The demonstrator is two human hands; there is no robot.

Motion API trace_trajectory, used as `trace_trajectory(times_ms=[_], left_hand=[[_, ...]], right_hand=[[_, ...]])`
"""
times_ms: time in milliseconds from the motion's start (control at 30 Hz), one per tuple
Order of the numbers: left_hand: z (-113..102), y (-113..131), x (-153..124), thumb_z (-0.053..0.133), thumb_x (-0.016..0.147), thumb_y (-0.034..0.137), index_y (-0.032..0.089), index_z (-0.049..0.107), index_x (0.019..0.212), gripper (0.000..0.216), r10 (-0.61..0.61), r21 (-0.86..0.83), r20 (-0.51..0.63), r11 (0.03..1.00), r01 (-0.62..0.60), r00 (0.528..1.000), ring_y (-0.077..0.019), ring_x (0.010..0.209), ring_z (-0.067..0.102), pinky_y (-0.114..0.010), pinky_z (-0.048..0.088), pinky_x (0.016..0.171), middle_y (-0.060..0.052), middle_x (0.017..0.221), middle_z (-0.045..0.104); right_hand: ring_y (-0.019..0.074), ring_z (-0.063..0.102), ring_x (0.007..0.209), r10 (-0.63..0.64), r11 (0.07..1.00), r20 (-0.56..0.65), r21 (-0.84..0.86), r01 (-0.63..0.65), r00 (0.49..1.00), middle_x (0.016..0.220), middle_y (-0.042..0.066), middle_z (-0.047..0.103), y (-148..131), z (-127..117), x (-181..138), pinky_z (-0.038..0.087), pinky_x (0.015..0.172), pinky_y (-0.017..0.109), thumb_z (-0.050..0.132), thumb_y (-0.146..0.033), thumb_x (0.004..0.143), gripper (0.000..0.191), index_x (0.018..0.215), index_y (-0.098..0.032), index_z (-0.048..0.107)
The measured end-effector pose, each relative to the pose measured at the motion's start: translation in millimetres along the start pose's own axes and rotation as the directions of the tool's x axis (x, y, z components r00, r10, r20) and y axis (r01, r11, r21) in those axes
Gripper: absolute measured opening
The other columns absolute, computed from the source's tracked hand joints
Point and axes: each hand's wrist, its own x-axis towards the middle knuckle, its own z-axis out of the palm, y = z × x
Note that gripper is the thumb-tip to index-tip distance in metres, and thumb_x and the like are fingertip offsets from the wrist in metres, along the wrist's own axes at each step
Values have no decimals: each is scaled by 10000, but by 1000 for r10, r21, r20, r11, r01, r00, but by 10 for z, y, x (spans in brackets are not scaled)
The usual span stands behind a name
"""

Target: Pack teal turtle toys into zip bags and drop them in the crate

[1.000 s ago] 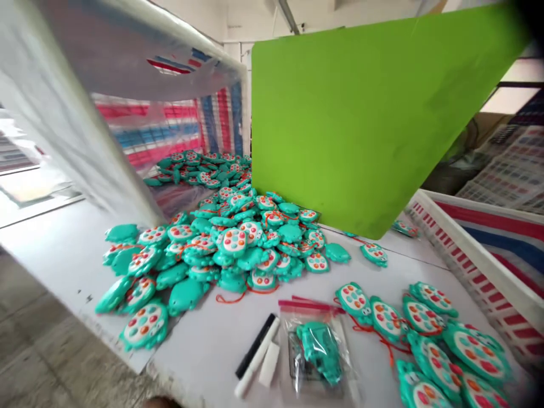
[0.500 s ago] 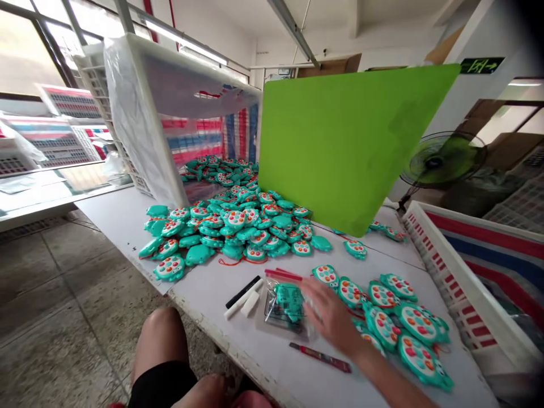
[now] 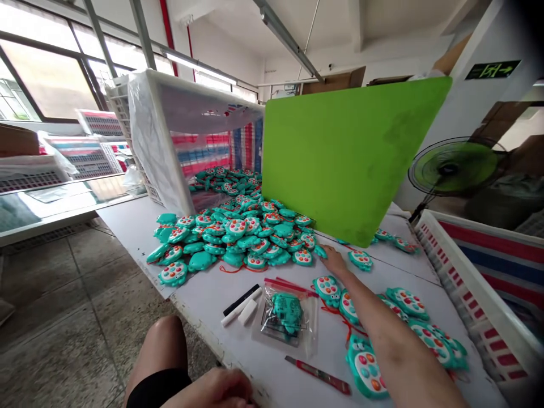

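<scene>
My right hand reaches across the table to the near right edge of the heap. Its fingers close on a teal turtle-shaped toy, which is partly hidden by them. Low in the view, over my lap, my left hand is curled; whatever it may hold is hidden. A zip bag with one teal toy and its electronics side up lies on the table. A large heap of turtle toys with coloured buttons and orange cords spills from a tipped crate.
Left of the bag lie a black-and-white marker and its white cap. A red box cutter sits near the table edge. Several toys lie under and around my right forearm. A green board stands behind; a white crate is at right.
My right hand has moved from beside the zip bag forward to the heap's edge and taken hold of a toy there. My left hand has come further into view.
</scene>
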Motion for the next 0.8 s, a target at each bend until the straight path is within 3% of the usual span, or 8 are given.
trace_trajectory(times_ms=[167,300,400,467,533,600,667,800], left_hand=[[1,58,145,525,870,414,203,658,992,278,111,-72,-62,991,-115,992,-149,785,545,-226,403,678,-11,871,654],[70,-99,320,528,870,481,172,628,1010,354,153,-250,-160,949,-190,975,-148,786,537,-242,414,695,-33,864,639],[62,-71,467,541,856,516,187,605,1109,420,193,-289,-289,916,-277,938,-181,880,568,-281,449,764,-72,1012,635],[22,44,558,522,858,544,221,547,1229,492,212,-366,-347,866,-340,914,-215,987,573,-309,476,798,-101,1200,581],[-17,187,642,495,863,568,255,451,1341,573,199,-467,-361,807,-362,911,-247,1083,556,-335,504,808,-118,1341,492],[-26,304,719,501,865,559,269,370,1404,627,182,-551,-349,754,-359,919,-264,1132,537,-353,528,806,-124,1404,429],[-3,367,781,533,862,526,276,338,1421,643,183,-642,-304,686,-343,935,-260,1098,560,-368,547,792,-118,1413,413],[51,365,852,567,856,482,288,365,1399,611,170,-750,-242,592,-295,955,-205,930,620,-376,565,761,-85,1298,509]], right_hand=[[288,560,1077,140,946,-183,316,-76,973,1144,130,616,4,-299,-167,452,929,451,536,-380,794,399,1135,-175,569],[215,620,862,191,833,-215,551,-42,958,983,61,631,-173,-492,-611,555,691,360,516,-576,765,447,1022,-212,547],[175,619,813,164,727,-130,686,-31,978,931,17,633,-487,-419,-1182,556,623,298,588,-603,743,421,931,-227,566],[169,614,789,152,449,45,887,-109,987,941,6,639,-779,-274,-1608,553,591,288,707,-530,705,390,938,-239,595],[159,610,743,115,286,190,934,-216,975,906,-6,639,-1088,-98,-1992,553,574,285,733,-485,718,353,950,-247,616],[162,608,724,76,239,289,924,-299,954,903,1,643,-1353,61,-2282,543,531,270,719,-481,744,362,1013,-257,625],[171,614,758,28,254,325,912,-322,945,965,17,644,-1533,173,-2467,540,522,258,682,-482,783,391,1105,-273,607],[171,622,807,-3,280,345,901,-330,939,1048,34,630,-1656,256,-2601,547,537,242,588,-520,845,418,1198,-299,548]])
